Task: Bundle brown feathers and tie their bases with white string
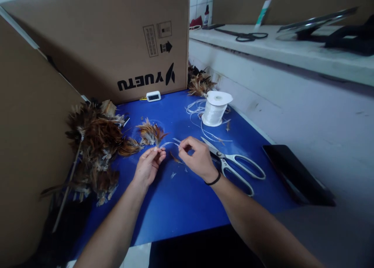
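Note:
My left hand [149, 164] pinches the stem end of a small bundle of brown feathers [150, 133] that fans out above it on the blue mat [181, 205]. My right hand [197, 157] is pinched on a short piece of white string [171, 143] that arcs across to the left hand's fingertips. A black band sits on the right wrist. White-handled scissors [233, 164] lie just right of the right hand. A spool of white string [215, 108] stands further back, with loose loops around it.
A heap of brown feathers [93, 143] lies at the mat's left edge. A large cardboard box [117, 45] walls off the back and left. A small white clock [153, 96] sits at its foot. A dark tablet [295, 174] lies right of the mat, with black scissors [248, 36] on the ledge beyond.

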Available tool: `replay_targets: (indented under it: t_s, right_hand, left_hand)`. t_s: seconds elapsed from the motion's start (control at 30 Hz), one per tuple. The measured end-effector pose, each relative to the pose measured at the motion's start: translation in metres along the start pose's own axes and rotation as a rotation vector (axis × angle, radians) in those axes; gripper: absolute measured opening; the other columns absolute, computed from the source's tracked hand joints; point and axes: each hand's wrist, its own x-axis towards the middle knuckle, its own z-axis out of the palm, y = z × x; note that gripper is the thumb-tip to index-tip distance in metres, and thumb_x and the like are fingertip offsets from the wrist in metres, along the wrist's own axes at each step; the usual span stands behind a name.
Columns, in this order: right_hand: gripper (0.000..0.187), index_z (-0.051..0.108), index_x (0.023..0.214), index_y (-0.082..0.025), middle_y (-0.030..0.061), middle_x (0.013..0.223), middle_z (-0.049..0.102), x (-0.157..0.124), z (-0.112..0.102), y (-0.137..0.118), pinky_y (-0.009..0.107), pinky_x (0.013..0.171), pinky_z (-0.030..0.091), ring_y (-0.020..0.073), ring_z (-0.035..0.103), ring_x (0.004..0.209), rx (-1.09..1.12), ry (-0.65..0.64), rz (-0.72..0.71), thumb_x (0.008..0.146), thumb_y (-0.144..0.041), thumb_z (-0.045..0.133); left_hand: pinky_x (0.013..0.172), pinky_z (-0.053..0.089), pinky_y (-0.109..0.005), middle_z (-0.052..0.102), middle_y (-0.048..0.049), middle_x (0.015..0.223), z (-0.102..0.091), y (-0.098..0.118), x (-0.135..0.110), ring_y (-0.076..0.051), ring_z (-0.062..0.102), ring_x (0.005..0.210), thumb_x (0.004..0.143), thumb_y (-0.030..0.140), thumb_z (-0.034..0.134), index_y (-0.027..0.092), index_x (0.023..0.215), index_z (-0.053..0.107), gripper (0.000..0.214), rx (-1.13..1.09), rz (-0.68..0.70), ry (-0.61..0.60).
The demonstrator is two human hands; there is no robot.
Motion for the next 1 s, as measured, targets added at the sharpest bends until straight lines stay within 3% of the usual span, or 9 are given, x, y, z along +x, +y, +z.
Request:
replay_targets:
  t_s: [0.07, 0.13, 0.2, 0.27, 0.4, 0.47, 0.67, 0.9, 1.0]
  right_hand:
    - [0.011, 0.053, 0.079, -0.019, 0.0012, 0.076, 0.062, 0.001, 0.0, 0.001, 0.027, 0.062, 0.048, 0.0121, 0.058, 0.064, 0.162, -0.131, 0.165, 0.07, -0.015, 0.058]
    - [0.028, 0.052, 0.094, -0.018, 0.0031, 0.085, 0.064, 0.002, 0.001, 0.0, 0.027, 0.063, 0.05, 0.0118, 0.061, 0.066, 0.343, -0.245, 0.288, 0.068, -0.016, 0.061]
    - [0.04, 0.049, 0.104, -0.018, 0.0043, 0.09, 0.064, 0.002, 0.003, -0.002, 0.027, 0.065, 0.05, 0.0117, 0.062, 0.069, 0.441, -0.299, 0.334, 0.067, -0.02, 0.065]
    - [0.041, 0.051, 0.106, -0.017, 0.0019, 0.081, 0.064, 0.002, 0.005, -0.002, 0.026, 0.06, 0.049, 0.0109, 0.06, 0.064, 0.444, -0.317, 0.348, 0.069, -0.026, 0.066]
    - [0.017, 0.064, 0.086, -0.016, -0.0006, 0.069, 0.063, 0.0, 0.006, 0.005, 0.025, 0.058, 0.045, 0.01, 0.056, 0.06, 0.288, -0.307, 0.24, 0.077, -0.03, 0.059]
    - [0.015, 0.067, 0.078, -0.017, -0.0003, 0.07, 0.065, 0.0, 0.005, 0.008, 0.025, 0.061, 0.045, 0.0104, 0.056, 0.062, 0.196, -0.275, 0.157, 0.08, -0.027, 0.057]
    - [0.013, 0.069, 0.077, -0.02, 0.0, 0.071, 0.063, 0.0, 0.0, 0.004, 0.025, 0.063, 0.044, 0.0113, 0.056, 0.065, 0.012, -0.176, 0.014, 0.08, -0.021, 0.056]
    - [0.013, 0.068, 0.079, -0.02, 0.0007, 0.074, 0.061, -0.002, 0.0, 0.001, 0.025, 0.063, 0.042, 0.0112, 0.054, 0.063, -0.114, -0.163, -0.043, 0.082, -0.02, 0.055]
    - [0.013, 0.066, 0.081, -0.02, 0.0009, 0.077, 0.06, -0.003, -0.002, 0.0, 0.025, 0.065, 0.043, 0.0115, 0.054, 0.066, -0.185, -0.184, -0.101, 0.084, -0.021, 0.054]
  left_hand:
    - [0.066, 0.053, -0.018, 0.067, -0.0049, 0.078, 0.0, 0.0, -0.001, -0.007, 0.062, 0.062, 0.067, 0.024, 0.074, 0.01, 0.069, 0.065, 0.016, 0.034, 0.029, -0.019]
    - [0.064, 0.053, -0.018, 0.067, -0.0046, 0.075, 0.0, 0.0, -0.002, -0.008, 0.062, 0.062, 0.066, 0.026, 0.075, 0.011, 0.071, 0.066, 0.018, 0.069, 0.043, -0.045]
    - [0.064, 0.053, -0.019, 0.066, -0.0038, 0.071, 0.001, -0.001, -0.004, -0.008, 0.062, 0.063, 0.066, 0.027, 0.074, 0.011, 0.071, 0.066, 0.018, 0.095, 0.043, -0.072]
    - [0.064, 0.052, -0.019, 0.065, -0.0032, 0.068, 0.002, -0.002, -0.006, -0.009, 0.061, 0.062, 0.068, 0.027, 0.074, 0.012, 0.071, 0.067, 0.017, 0.122, 0.039, -0.104]
    - [0.062, 0.052, -0.019, 0.064, -0.0036, 0.066, 0.005, -0.002, -0.009, -0.009, 0.061, 0.063, 0.068, 0.028, 0.073, 0.011, 0.07, 0.067, 0.018, 0.169, 0.036, -0.136]
    - [0.061, 0.051, -0.019, 0.064, -0.004, 0.066, 0.006, -0.002, -0.01, -0.01, 0.061, 0.063, 0.068, 0.029, 0.073, 0.011, 0.071, 0.067, 0.019, 0.181, 0.022, -0.13]
    - [0.061, 0.051, -0.02, 0.064, -0.0046, 0.066, 0.006, -0.003, -0.011, -0.01, 0.061, 0.062, 0.069, 0.029, 0.072, 0.011, 0.071, 0.067, 0.019, 0.22, -0.007, -0.147]
    - [0.06, 0.048, -0.021, 0.063, -0.0038, 0.062, 0.007, -0.003, -0.012, -0.009, 0.057, 0.057, 0.068, 0.029, 0.073, 0.011, 0.069, 0.067, 0.019, 0.259, -0.005, -0.136]
    - [0.06, 0.046, -0.022, 0.062, -0.0027, 0.059, 0.006, -0.003, -0.012, -0.009, 0.055, 0.055, 0.071, 0.029, 0.07, 0.012, 0.07, 0.068, 0.017, 0.353, 0.057, -0.147]
